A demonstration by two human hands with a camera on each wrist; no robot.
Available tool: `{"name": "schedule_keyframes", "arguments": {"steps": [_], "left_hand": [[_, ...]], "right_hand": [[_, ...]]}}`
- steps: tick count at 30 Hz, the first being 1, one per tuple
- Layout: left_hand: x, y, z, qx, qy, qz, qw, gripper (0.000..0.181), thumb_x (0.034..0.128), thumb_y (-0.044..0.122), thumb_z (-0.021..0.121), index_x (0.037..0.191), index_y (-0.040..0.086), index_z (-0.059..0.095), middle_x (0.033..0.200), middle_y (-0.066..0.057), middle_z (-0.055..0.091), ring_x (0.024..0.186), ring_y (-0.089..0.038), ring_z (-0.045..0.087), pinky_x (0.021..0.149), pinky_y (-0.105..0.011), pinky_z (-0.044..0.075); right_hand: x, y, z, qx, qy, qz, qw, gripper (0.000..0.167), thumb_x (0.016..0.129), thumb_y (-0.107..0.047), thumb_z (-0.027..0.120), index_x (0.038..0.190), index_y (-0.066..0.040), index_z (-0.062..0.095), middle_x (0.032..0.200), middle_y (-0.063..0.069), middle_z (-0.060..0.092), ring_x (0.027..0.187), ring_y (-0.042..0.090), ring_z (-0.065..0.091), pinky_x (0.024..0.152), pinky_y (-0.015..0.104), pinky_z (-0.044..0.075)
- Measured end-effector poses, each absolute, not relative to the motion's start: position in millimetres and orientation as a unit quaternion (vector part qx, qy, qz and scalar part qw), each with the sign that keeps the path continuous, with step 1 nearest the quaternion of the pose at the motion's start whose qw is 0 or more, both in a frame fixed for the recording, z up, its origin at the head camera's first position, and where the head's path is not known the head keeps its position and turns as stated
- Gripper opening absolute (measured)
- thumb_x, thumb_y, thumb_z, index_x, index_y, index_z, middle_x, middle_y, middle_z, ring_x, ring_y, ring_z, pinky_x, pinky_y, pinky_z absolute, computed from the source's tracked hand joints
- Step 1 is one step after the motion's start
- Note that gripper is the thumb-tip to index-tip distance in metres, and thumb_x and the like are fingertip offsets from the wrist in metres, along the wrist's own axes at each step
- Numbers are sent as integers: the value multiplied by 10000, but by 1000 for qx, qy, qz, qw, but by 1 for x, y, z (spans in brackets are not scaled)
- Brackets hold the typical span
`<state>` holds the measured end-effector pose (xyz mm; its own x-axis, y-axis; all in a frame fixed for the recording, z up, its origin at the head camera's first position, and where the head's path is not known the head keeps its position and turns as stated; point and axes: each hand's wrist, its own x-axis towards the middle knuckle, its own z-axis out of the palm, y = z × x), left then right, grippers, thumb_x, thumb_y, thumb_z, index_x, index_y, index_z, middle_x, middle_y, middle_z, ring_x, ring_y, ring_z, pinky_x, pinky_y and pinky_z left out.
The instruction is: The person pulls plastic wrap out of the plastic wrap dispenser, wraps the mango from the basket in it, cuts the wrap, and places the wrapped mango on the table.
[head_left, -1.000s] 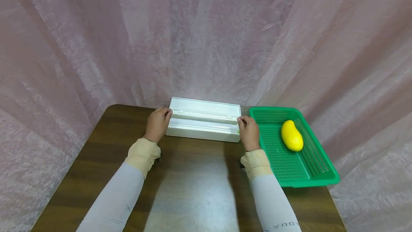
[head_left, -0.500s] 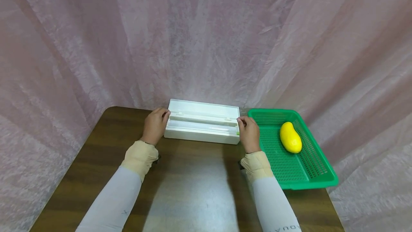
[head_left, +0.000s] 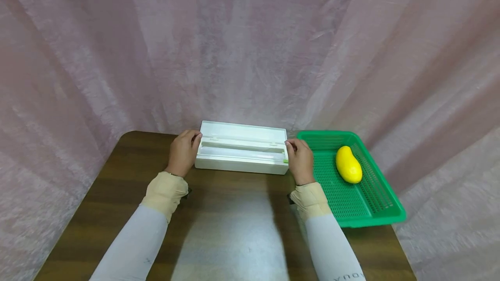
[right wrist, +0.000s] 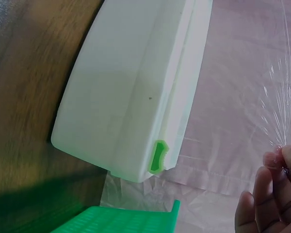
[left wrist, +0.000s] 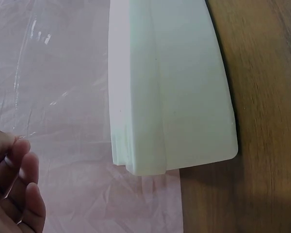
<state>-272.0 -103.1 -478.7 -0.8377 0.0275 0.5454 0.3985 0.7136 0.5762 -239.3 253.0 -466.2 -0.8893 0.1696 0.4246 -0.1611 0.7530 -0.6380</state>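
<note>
A white cling film dispenser box (head_left: 241,165) lies near the table's back edge, its lid (head_left: 244,131) raised toward the curtain. Clear cling film (left wrist: 72,92) stretches up from the box in the wrist views; in the head view it barely shows. My left hand (head_left: 185,153) pinches one corner of the film between thumb and forefinger, beside the box's left end. At the other end, my right hand (head_left: 300,159) pinches the film, and creases fan out from those fingertips (right wrist: 276,158). A green slider (right wrist: 158,157) sits at the box's right end.
Right of the box stands a green plastic basket (head_left: 384,185) holding a yellow mango (head_left: 349,165). The brown wooden table (head_left: 234,229) reaches toward me. A pink curtain (head_left: 250,47) hangs right behind the table.
The head view has shifted slightly, so the box, basket and hands appear a little farther left. Both hands keep their pinch beside the box ends.
</note>
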Motion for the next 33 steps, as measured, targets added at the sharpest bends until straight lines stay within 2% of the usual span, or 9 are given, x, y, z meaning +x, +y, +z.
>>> {"name": "schedule_keyframes", "arguments": {"steps": [7, 16, 33], "left_hand": [[-274, -103, -478, -115, -888, -355, 269, 213, 1016, 189, 612, 1051, 4, 711, 1027, -165, 715, 860, -302, 662, 755, -466, 529], [-273, -104, -473, -118, -884, -357, 276, 239, 1017, 199, 611, 1058, -11, 716, 914, -151, 691, 769, -278, 630, 684, -426, 502], [-269, -108, -465, -119, -879, -358, 291, 209, 1018, 175, 606, 1044, 2, 721, 884, -136, 677, 746, -259, 610, 658, -392, 481]], "right_hand": [[-239, 255, -463, 7, -901, 355, 249, 232, 1026, -205, 597, 1084, -25, 730, 976, 163, 677, 847, 304, 627, 738, 414, 511], [-237, 254, -455, 17, -900, 351, 258, 250, 1032, -214, 587, 1085, -16, 731, 980, 165, 679, 840, 307, 628, 737, 414, 514], [-235, 255, -444, 28, -893, 367, 261, 218, 1017, -188, 611, 1091, -19, 729, 981, 159, 670, 829, 298, 624, 736, 405, 509]]}}
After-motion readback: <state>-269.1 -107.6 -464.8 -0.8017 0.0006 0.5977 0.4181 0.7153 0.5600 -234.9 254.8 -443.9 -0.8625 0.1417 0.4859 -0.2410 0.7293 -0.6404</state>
